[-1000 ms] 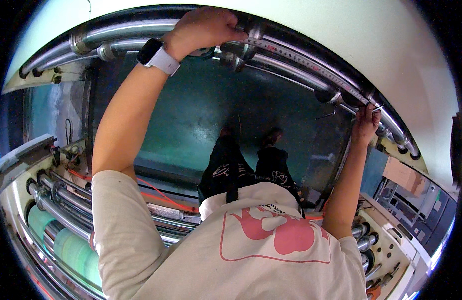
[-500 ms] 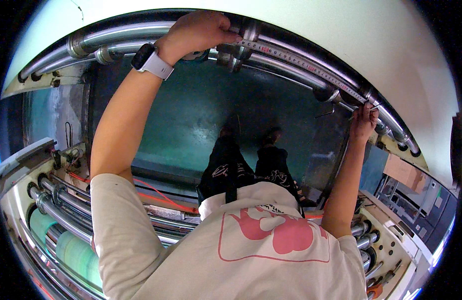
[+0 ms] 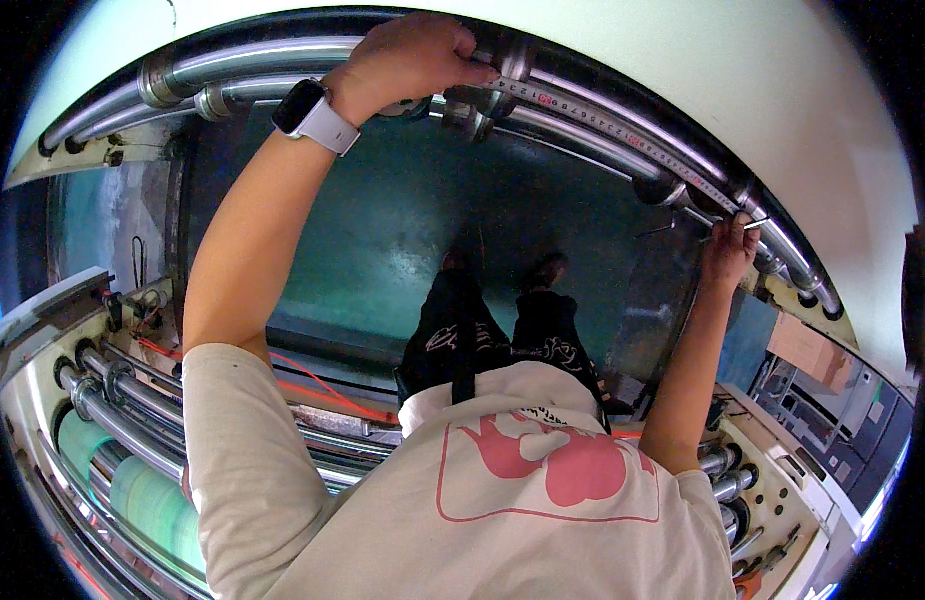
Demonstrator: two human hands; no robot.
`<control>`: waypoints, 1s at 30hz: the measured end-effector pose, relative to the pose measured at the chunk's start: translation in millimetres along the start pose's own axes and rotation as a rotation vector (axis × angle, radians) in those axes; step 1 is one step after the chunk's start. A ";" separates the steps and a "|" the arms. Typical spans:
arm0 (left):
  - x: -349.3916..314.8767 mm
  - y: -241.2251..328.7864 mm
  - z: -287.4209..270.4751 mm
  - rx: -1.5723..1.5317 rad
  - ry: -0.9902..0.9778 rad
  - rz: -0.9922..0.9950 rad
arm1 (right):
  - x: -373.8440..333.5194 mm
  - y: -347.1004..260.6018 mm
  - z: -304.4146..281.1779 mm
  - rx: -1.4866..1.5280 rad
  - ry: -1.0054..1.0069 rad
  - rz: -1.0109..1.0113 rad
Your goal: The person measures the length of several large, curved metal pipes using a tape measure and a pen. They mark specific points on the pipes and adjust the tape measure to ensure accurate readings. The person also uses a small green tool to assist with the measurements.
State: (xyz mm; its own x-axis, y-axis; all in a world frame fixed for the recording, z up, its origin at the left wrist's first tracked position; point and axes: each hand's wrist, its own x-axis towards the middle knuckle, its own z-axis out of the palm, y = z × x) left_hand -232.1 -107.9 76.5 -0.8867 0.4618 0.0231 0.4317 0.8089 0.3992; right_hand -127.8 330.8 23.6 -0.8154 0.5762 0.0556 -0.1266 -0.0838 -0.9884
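Note:
A pale steel tape measure is stretched along the polished metal bars, its marked face up. My left hand, with a watch on its wrist, is closed on the tape at its left end, thumb and fingers pinching it beside a collar. At the tape's far right end my right hand pinches it, fingers closed. A thin metal rod juts out by the right fingertips; I cannot tell whether they hold it. An L-shaped hex key sticks out below a collar on the lower bar.
A pale curved panel rises beyond the bars. Below lies a dark green floor, where my feet stand. Behind me are more rollers, a green roll and an orange-red hose. A cardboard box stands at the right.
My left hand has shifted slightly to the right along the bars, and the tape's markings have shifted right with it. My right hand has stayed nearly in place.

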 end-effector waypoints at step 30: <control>5.6 7.6 -3.4 -0.004 -0.024 -0.028 | 7.8 3.6 -13.2 0.048 -0.099 -0.005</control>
State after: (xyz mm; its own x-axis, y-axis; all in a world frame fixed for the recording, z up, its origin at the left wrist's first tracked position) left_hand -234.3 -100.3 82.8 -0.8943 0.4473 -0.0100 0.4057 0.8202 0.4034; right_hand -127.2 345.7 18.6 -0.8660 0.4942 0.0763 -0.1556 -0.1213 -0.9803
